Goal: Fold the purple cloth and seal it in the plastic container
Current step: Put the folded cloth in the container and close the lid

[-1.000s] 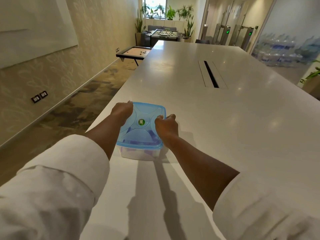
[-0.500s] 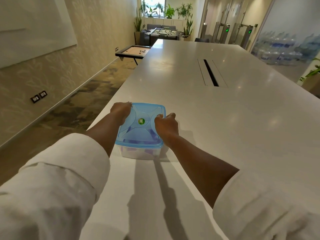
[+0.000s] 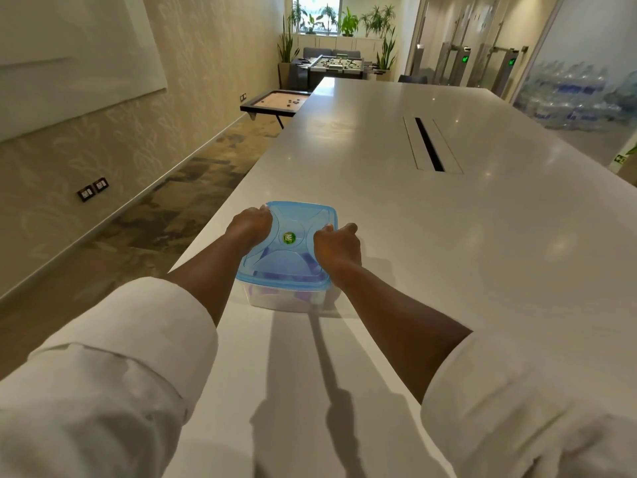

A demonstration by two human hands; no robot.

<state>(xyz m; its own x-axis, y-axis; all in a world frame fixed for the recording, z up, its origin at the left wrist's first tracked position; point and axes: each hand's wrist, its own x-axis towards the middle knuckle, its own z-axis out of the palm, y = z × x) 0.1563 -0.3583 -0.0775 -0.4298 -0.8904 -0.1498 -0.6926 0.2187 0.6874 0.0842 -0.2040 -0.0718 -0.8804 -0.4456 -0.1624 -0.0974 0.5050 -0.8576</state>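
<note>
While the person is leaning over the near end of the long white surface (image 3: 448, 257), the job is looking close to its end; going from left to right, the left hand (image 3: 249, 226) is resting curled at the far left corner of the blue lid (image 3: 289, 257), its fingers bent down over the rim and pressing there; whether the fingertips are hooking under the edge I cannot tell, since the knuckles are hiding them; next, the lid itself is sitting square on the clear plastic container (image 3: 275, 300), with a small green sticker (image 3: 289, 237) showing at its centre; beneath the tinted plastic and through the clear near wall, the purple cloth (image 3: 305, 295) is showing as folded patches, so the folding and the packing are, by my reckoning, already done; further right, the right hand (image 3: 337, 246) is closed into a loose fist on the right edge of the lid, thumb on top, fingers curling over the side, bearing down rather than carrying anything away; both white sleeves are pushed up the forearms.

What is left seems to be only the sealing; the near edge of the lid is appearing flush along the container, but the far rim and the corners under the hands are out of my sight, so I am not able to say that it is snapped shut all round; a press along each remaining side is likely what is wanted; the container is standing close to the left edge of the surface, with the floor just beyond, which is worth minding while pressing.
</note>
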